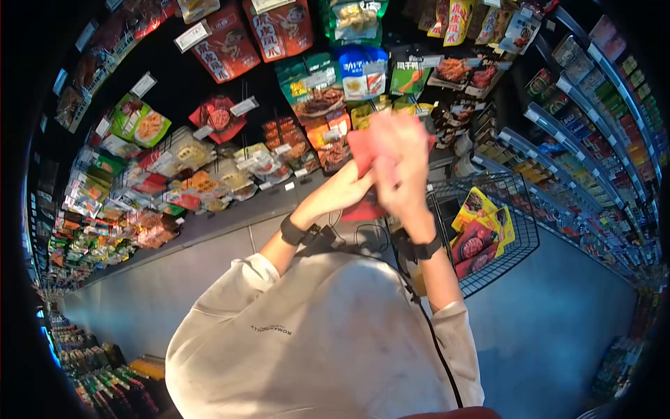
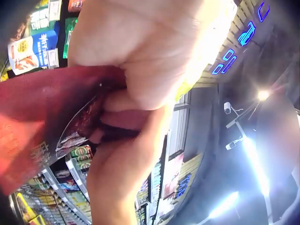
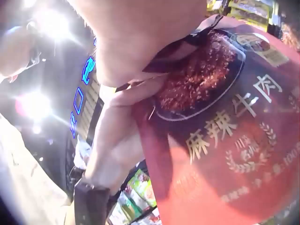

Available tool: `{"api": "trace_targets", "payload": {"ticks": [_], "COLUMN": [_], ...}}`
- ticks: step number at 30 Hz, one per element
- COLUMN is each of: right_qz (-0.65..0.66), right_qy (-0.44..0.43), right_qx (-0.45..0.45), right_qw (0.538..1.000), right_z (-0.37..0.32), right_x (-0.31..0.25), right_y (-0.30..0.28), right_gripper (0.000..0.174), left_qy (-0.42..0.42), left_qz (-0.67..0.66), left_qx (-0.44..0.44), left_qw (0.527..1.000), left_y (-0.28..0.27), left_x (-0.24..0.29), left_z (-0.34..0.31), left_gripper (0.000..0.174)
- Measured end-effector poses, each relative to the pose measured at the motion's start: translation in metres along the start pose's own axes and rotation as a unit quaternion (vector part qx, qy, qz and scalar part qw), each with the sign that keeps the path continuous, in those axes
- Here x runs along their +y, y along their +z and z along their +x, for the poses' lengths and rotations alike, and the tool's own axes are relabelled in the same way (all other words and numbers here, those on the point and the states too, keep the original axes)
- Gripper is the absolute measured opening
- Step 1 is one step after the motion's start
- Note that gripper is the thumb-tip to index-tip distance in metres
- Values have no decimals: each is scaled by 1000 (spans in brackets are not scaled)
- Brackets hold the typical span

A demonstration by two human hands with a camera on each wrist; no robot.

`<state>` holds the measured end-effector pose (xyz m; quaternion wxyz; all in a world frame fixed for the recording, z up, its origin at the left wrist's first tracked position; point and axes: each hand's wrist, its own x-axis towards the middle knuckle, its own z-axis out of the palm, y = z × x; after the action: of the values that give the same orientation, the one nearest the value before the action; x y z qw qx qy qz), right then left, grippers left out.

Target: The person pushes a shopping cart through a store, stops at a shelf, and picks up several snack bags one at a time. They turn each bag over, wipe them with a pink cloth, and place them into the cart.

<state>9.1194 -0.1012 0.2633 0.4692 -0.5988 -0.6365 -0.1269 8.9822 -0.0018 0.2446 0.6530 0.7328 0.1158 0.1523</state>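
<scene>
A red pouch of spicy beef (image 3: 220, 154) is between my two hands in front of the snack display. My left hand (image 1: 354, 183) grips one edge of it, thumb bent. My right hand (image 1: 405, 171) holds the same edge close beside it; the two hands overlap in the head view, where they are blurred. In the right wrist view the pouch's printed front shows, with a picture of shredded meat and white lettering. The left wrist view shows the red pouch (image 2: 42, 122) hanging from both hands, its top edge bunched and partly hidden by the fingers.
A black wire basket (image 1: 516, 244) holding several yellow and red snack bags (image 1: 481, 234) stands to the right. Snack bags (image 1: 209, 167) hang on hooks along the front and left. Stocked shelves (image 1: 579, 140) line the right side. Grey floor (image 1: 551, 307) runs between.
</scene>
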Motion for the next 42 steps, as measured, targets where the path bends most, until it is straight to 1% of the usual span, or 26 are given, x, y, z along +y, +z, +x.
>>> {"api": "trace_targets", "payload": {"ticks": [1, 2, 3, 5, 6, 7, 8, 11, 12, 15, 17, 19, 20, 21, 23, 24, 25, 27, 29, 31, 33, 35, 36, 37, 40, 42], "right_qz": [28, 41, 34, 21, 12, 2, 23, -97, -74, 41, -3, 129, 244, 257, 423, 409, 400, 442, 351, 275, 100, 315, 264, 213, 105, 96], "right_qy": [77, 106, 96, 77, 38, -1, 4, 29, 61, 102, 126, 213, 302, 356, 383, 313, 236, 294, 360, 350, 328, 229, 221, 209, 184, 203], "right_qx": [84, 116, 98, 63, -24, -110, -112, -49, 50, 69, 118, 208, 247, 221, 113, 103, 21, 7, 77, 157, 97, 95, 60, 27, 82, 110], "right_qw": [993, 987, 990, 995, 999, 994, 993, 994, 994, 991, 985, 946, 888, 871, 814, 851, 885, 848, 861, 882, 934, 916, 937, 954, 974, 968], "right_z": [-5, -1, -8, -22, -30, -37, -44, -53, -47, -42, -43, -52, -59, -61, -69, -74, -70, -89, -111, -103, -94, -94, -92, -89, -81, -74], "right_x": [15, 7, 5, 1, -9, -21, -26, 0, 7, 18, 15, 27, 33, 36, 28, 22, 18, 11, 28, 31, 22, 19, 6, -6, 0, 9], "right_y": [3, -4, -3, -1, -6, -11, -11, -25, -29, -52, -63, -75, -78, -86, -96, -90, -96, -87, -78, -80, -83, -65, -65, -65, -76, -89], "right_gripper": [52, 52, 55, 62, 61, 60, 59, 64, 62, 55, 47, 40, 37, 38, 36, 40, 46, 45, 34, 30, 38, 54, 58, 63, 59, 56], "left_qy": [-34, 55, 19, 98, 7, -128, -68, 55, 68, 38, 39, 34, 32, 28, 19, 19, 25, 39, 105, 134, 64, 115, 88, 64, 8, -10], "left_qz": [-32, -16, 2, -181, -327, -319, -332, -353, -327, -319, -315, -303, -296, -290, -272, -259, -227, -166, -66, 37, -133, -139, -48, -101, -148, -128], "left_qx": [-13, 40, 89, 215, 211, 185, 178, 219, 234, 213, 219, 232, 230, 227, 218, 225, 216, 196, 237, 260, 128, 65, 64, 77, 47, 32], "left_qw": [999, 998, 996, 955, 921, 921, 924, 908, 913, 923, 923, 924, 927, 929, 937, 939, 949, 966, 964, 956, 981, 982, 993, 990, 988, 991], "left_y": [12, 25, 28, 37, 31, 20, 23, 51, 58, 56, 57, 56, 57, 61, 64, 63, 63, 66, 72, 77, 103, 122, 123, 127, 133, 141], "left_x": [21, 25, 27, 19, 15, 38, 43, 40, 41, 36, 45, 50, 52, 52, 53, 49, 46, 46, 40, 38, 53, 32, 22, 23, 32, 32], "left_z": [4, 8, 10, 32, 38, 30, 34, 45, 46, 51, 51, 50, 48, 46, 48, 52, 52, 53, 57, 57, 42, 48, 49, 50, 43, 41], "left_gripper": [50, 48, 50, 54, 57, 58, 56, 50, 46, 46, 44, 43, 43, 44, 44, 45, 45, 44, 64, 91, 105, 104, 101, 97, 77, 68]}}
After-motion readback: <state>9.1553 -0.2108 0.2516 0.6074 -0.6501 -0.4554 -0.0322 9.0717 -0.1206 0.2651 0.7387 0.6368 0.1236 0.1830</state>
